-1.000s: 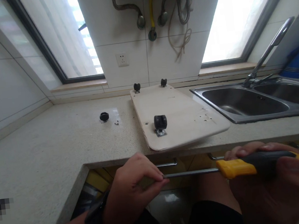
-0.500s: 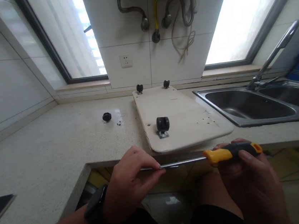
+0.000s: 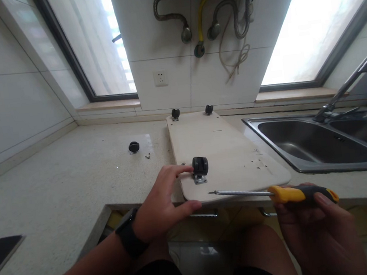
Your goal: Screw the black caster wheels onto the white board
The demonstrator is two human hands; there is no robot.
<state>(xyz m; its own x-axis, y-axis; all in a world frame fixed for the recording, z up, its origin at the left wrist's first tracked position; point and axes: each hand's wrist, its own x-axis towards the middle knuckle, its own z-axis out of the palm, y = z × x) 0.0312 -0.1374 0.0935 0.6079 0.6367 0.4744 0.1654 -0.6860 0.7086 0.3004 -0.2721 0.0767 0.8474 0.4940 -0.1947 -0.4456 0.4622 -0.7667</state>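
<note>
My right hand [image 3: 315,224] is wrapped round the yellow and black handle of a screwdriver [image 3: 286,194]. Its metal shaft points left, the tip above the near edge of a pale board [image 3: 210,143]. Open, with thumb and forefinger apart, my left hand [image 3: 164,201] reaches to the near-left caster wheel [image 3: 200,166]; the forefinger is at the wheel's left side. That black caster stands on a metal plate on the board. Two more casters, one left [image 3: 175,113] and one right [image 3: 209,109], stand at the board's far end. Several holes mark its near-right corner.
A loose black caster [image 3: 134,147] lies on the counter [image 3: 75,176] left of the board, beside several small screws [image 3: 147,156]. A double steel sink [image 3: 310,140] with a faucet [image 3: 340,88] is at the right. A dark flat object [image 3: 2,253] rests at the left edge.
My left hand has let go of the screwdriver's shaft and moved forward to the near caster, its fingers spread. The screwdriver has shifted slightly right and down in my right hand.
</note>
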